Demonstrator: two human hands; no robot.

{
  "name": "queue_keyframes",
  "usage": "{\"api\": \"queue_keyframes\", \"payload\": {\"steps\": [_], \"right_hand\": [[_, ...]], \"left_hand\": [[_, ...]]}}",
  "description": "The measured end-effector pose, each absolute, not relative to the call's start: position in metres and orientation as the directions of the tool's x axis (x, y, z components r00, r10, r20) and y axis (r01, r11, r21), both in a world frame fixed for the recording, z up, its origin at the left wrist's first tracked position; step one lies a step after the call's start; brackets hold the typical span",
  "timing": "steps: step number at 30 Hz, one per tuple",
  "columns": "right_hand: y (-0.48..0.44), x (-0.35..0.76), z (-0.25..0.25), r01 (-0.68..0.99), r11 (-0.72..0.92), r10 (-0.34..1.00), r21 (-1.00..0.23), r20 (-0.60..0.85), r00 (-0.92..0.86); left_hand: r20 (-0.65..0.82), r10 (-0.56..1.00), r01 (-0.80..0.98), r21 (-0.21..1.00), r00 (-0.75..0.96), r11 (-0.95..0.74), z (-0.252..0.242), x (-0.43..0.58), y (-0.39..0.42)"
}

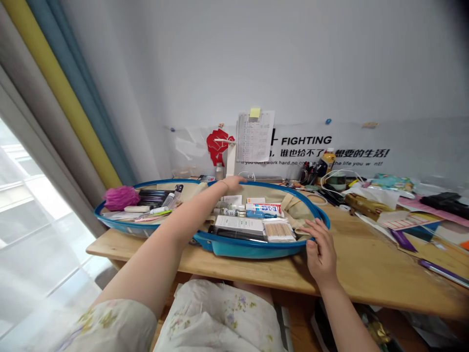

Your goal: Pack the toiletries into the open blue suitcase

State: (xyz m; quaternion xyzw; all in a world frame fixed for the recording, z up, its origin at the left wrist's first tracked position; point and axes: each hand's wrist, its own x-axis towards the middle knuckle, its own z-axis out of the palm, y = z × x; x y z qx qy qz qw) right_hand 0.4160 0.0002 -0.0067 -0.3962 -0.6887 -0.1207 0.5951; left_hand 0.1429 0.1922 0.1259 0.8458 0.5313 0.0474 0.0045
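Observation:
An open blue hard-shell suitcase (252, 249) lies on the wooden desk, both lined halves spread. My left hand (234, 183) reaches across it to the far rim, fingers stretched out and partly hidden. Curled over the right end of the rim is my right hand (322, 252), its thumb apart below the fingers. Between the hands lie a toothpaste tube (264, 207), a pack of cotton swabs (279, 231), a white box (239, 224), a black long item (238, 235) and a blue tube-like item (261, 214). The left half holds a pink bath puff (121, 198) and black packages (156, 196).
Along the wall stand a white lamp-like stand (230, 159) and a yellow-capped bottle (327, 161). Cables, papers, a gold pouch (368, 208) and a purple pen (443, 273) clutter the right side of the desk (351, 259). Curtains (69, 98) hang at the left.

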Motion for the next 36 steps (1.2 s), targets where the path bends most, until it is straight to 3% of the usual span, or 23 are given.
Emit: {"api": "queue_keyframes", "payload": {"steps": [4, 7, 11, 15, 22, 25, 29, 32, 34, 36], "right_hand": [[0.002, 0.417, -0.007, 0.688, 0.655, 0.404, -0.314, 0.914, 0.033], [0.003, 0.416, -0.007, 0.683, 0.664, 0.389, -0.305, 0.921, 0.032], [0.004, 0.416, -0.007, 0.692, 0.652, 0.392, -0.309, 0.919, 0.04], [0.004, 0.416, -0.007, 0.694, 0.643, 0.405, -0.324, 0.913, 0.051], [0.004, 0.417, -0.007, 0.696, 0.65, 0.386, -0.306, 0.922, 0.044], [0.005, 0.417, -0.007, 0.694, 0.656, 0.376, -0.296, 0.926, 0.039], [0.005, 0.417, -0.007, 0.689, 0.657, 0.387, -0.306, 0.921, 0.04], [0.004, 0.416, -0.007, 0.691, 0.657, 0.383, -0.302, 0.923, 0.039], [0.003, 0.415, -0.006, 0.689, 0.662, 0.376, -0.295, 0.926, 0.035], [0.002, 0.414, -0.005, 0.684, 0.668, 0.369, -0.293, 0.929, 0.037]], "left_hand": [[0.224, 0.958, 0.976, 0.084, 0.178, -0.2, 0.164, 0.051, 0.184], [0.235, 0.969, 0.996, 0.075, -0.069, 0.053, 0.171, -0.031, 0.161], [0.147, 0.947, 0.958, 0.019, -0.284, 0.285, 0.148, -0.108, 0.127], [-0.011, 0.941, 0.941, -0.034, -0.337, 0.337, 0.115, -0.127, 0.117], [-0.146, 0.945, 0.956, -0.054, -0.293, 0.288, 0.093, -0.101, 0.132], [-0.106, 0.956, 0.962, -0.042, -0.273, 0.27, 0.102, -0.092, 0.13], [0.053, 0.981, 0.982, 0.013, -0.186, 0.186, 0.129, -0.063, 0.129], [0.139, 0.984, 0.99, 0.069, 0.115, -0.125, 0.144, -0.018, 0.128], [0.073, 0.925, 0.92, 0.098, 0.374, -0.38, 0.143, 0.016, 0.127], [-0.055, 0.863, 0.863, 0.08, 0.503, -0.498, 0.133, 0.048, 0.125]]}}
